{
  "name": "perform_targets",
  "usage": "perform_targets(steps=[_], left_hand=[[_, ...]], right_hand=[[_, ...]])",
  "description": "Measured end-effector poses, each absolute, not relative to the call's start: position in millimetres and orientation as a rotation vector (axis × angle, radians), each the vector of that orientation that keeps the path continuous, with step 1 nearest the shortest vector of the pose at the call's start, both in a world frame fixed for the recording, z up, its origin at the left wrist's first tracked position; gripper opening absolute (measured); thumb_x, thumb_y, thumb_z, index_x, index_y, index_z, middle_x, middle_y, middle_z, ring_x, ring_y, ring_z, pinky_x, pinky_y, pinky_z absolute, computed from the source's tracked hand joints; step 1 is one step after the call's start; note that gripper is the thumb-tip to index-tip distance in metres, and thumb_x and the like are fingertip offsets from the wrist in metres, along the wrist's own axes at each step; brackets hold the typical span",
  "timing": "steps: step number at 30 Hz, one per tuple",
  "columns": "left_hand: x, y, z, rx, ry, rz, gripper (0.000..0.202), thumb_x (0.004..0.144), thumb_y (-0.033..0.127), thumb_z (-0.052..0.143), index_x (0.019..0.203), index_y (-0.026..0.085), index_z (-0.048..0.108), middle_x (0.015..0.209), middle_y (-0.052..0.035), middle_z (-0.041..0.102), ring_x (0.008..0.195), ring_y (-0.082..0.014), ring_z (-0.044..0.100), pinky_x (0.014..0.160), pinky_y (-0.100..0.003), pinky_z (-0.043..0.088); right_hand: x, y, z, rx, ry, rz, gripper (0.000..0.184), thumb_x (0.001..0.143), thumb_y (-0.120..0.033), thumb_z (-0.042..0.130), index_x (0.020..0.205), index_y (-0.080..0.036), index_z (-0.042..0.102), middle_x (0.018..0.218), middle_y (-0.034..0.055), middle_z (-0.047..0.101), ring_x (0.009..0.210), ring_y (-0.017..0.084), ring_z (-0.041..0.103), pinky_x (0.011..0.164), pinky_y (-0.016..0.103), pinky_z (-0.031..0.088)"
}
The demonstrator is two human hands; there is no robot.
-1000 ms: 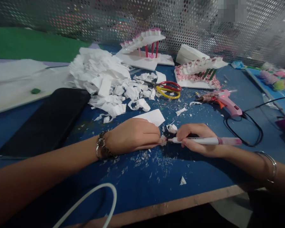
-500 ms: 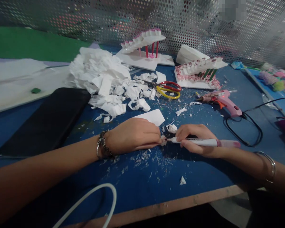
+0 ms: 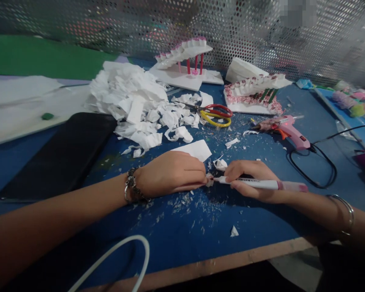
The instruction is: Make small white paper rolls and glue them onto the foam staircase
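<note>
My right hand (image 3: 249,178) grips a white marker (image 3: 261,183) with a pinkish end that points right. The marker's tip touches a small crumpled piece of paper (image 3: 210,180) with dark reddish colour on it. My left hand (image 3: 176,171) is closed, its fingertips pinching that paper piece from the left. Just above the marker tip lies a small crumpled scrap (image 3: 220,164). A flat white paper strip (image 3: 194,150) lies behind my left hand, partly hidden by it.
A heap of torn white paper (image 3: 127,91) lies behind, with red-and-yellow scissors (image 3: 215,114) beside it. Farther back stand two paper models (image 3: 185,52) (image 3: 255,91). A pink glue gun (image 3: 293,132) with a black cord is right; a black phone (image 3: 61,156) lies left. A white cable (image 3: 144,247) loops in front.
Almost nothing differs. Both hands keep their places, with the marker tip still at the small paper piece; the whole view has shifted very slightly.
</note>
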State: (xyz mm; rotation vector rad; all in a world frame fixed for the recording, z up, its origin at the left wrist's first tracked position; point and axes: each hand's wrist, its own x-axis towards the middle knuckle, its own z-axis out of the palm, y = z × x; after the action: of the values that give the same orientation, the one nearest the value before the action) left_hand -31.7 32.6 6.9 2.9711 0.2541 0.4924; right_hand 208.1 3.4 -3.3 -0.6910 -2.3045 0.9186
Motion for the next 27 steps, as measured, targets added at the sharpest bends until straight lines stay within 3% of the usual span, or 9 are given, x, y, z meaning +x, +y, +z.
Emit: perform_targets(steps=[27], left_hand=[[-30.3,34.1,4.7,2.94,0.245,0.515,0.032,0.093,0.024,0.031,0.083,0.014,0.06,0.08,-0.0063,0.065,0.072,-0.015,0.058,0.066,-0.025,0.043]], right_hand=[[207.1,3.7,-1.2,-0.68,-2.346,0.942,0.005,0.079,-0.014,0.049,0.078,-0.015,0.053,0.075,0.0024,0.06,0.07,0.01,0.056,0.064,0.024,0.044]])
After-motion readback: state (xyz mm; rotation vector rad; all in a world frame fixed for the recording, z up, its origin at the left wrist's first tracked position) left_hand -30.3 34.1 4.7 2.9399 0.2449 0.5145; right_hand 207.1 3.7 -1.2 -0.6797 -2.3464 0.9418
